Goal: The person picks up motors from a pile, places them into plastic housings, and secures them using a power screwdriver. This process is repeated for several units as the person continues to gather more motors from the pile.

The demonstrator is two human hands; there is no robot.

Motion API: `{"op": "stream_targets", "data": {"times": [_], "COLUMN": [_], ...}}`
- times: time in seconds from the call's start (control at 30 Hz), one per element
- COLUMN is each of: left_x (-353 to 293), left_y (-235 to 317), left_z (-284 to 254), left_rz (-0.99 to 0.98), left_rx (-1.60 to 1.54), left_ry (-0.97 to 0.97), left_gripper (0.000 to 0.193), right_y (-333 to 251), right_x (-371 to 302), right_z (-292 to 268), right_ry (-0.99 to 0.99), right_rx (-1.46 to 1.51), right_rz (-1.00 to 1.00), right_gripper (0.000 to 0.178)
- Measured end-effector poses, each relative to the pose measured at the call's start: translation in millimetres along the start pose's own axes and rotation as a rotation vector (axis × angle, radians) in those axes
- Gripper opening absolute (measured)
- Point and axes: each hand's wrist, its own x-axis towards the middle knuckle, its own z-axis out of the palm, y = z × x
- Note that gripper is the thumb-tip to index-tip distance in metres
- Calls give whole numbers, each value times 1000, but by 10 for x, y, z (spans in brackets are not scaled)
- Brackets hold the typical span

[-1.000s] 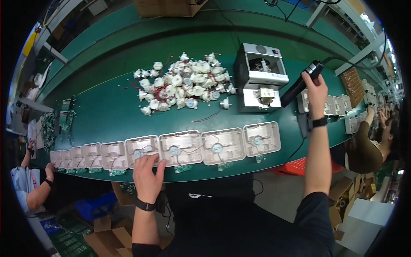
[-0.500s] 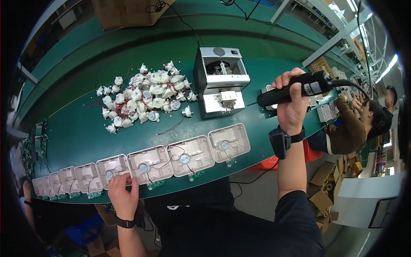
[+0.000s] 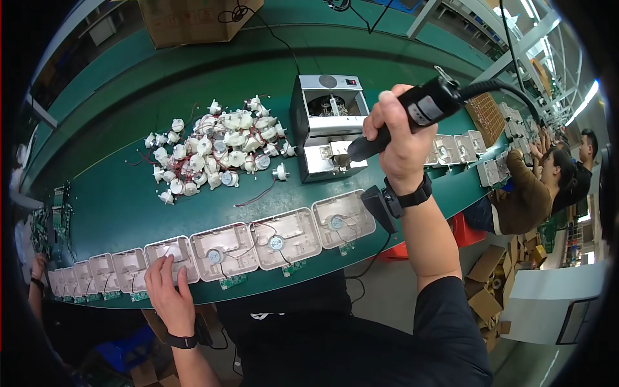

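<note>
My right hand is wrapped round a corded black electric screwdriver. The driver's front end is over the lower shelf of a silver-and-black screw feeder; its bit cannot be made out there. My left hand lies over the near edge of a white plastic housing, fingers stretched and thumb apart. By its fingertips, a pale piece sits inside that housing. To the right, further housings hold round silver discs with thin wires, and green circuit boards hang at their near edges.
A heap of white wired parts lies left of the feeder, with a single wired part apart from it. More housings stand at the right. A cardboard box is at the back. Co-workers sit on the right.
My right hand has brought the screwdriver left and tilted it down to the feeder. My left hand has shifted slightly left and down, and its fingers have straightened.
</note>
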Motion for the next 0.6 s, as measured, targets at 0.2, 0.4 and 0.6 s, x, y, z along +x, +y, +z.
{"op": "stream_targets", "data": {"times": [0.2,0.4,0.6], "left_x": [-42,-125,-167], "left_y": [-154,-286,-252], "left_z": [-35,-147,-116], "left_rz": [7,120,138], "left_rx": [-4,18,-21], "left_ry": [-138,-245,-230], "left_gripper": [32,35,39], "right_y": [-167,-524,-297], "right_x": [-166,-797,-1099], "right_z": [82,-158,-313], "right_ry": [31,89,150], "right_rx": [-45,54,-72], "right_rz": [150,113,113], "right_gripper": [14,13,17]}}
